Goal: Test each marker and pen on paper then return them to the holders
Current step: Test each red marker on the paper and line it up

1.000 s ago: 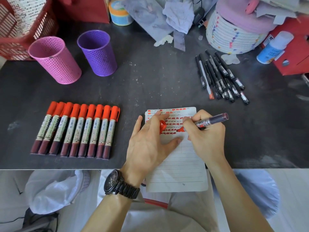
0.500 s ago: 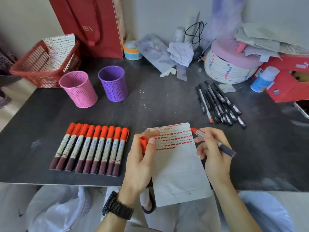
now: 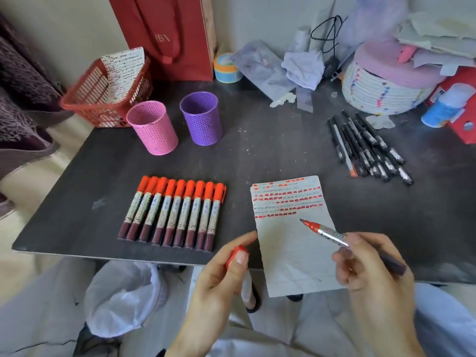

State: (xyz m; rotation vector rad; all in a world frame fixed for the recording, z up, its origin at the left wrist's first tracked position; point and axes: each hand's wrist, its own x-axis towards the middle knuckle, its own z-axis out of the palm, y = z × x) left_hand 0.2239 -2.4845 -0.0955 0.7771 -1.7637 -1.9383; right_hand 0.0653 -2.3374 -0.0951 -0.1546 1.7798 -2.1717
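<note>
My right hand (image 3: 371, 264) grips an uncapped red marker (image 3: 327, 232), its tip pointing up-left above the lined paper (image 3: 296, 253). The paper lies on the dark table's front edge, with rows of red test marks across its top. My left hand (image 3: 221, 274) pinches the marker's red cap (image 3: 235, 256) just left of the paper. A row of several capped red markers (image 3: 175, 212) lies side by side left of the paper. Several black pens (image 3: 368, 145) lie in a bunch at the right. A pink holder (image 3: 152, 127) and a purple holder (image 3: 202, 118) stand behind, both looking empty.
A red basket (image 3: 103, 99) holding a marked sheet sits at the table's back left corner. A red bag (image 3: 175, 34), a tape roll (image 3: 226, 68), crumpled papers, a white woven basket (image 3: 381, 88) and a white-blue bottle (image 3: 445, 106) line the back. A white bag (image 3: 121, 297) hangs below the table edge.
My right hand has lifted the marker off the paper and drawn back toward me. My left hand left the paper with the cap. The view has tilted up.
</note>
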